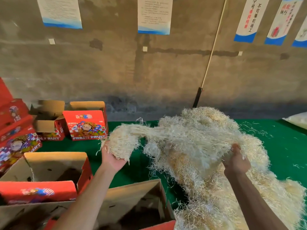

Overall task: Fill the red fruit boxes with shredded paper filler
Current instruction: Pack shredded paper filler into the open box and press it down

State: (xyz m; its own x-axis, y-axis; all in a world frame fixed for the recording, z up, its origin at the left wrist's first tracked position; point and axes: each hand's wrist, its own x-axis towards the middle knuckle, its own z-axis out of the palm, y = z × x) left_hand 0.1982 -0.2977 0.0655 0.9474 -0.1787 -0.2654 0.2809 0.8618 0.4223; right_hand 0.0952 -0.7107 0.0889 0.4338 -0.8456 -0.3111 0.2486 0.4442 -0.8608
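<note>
Cupping a clump (122, 145) of shredded paper, the left hand (113, 157) lifts it palm-up, fingers curled beneath. The right hand (236, 161) grasps the main pile (199, 140) on the green tabletop (280, 143), strands stretched between both.

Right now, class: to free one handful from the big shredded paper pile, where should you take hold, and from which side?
Grip the loose tuft stretched off the pile's left edge, cupping it from below as the left hand does. Strands thin out there, so they should part more easily. The right hand grips the bulk to anchor it.
</note>
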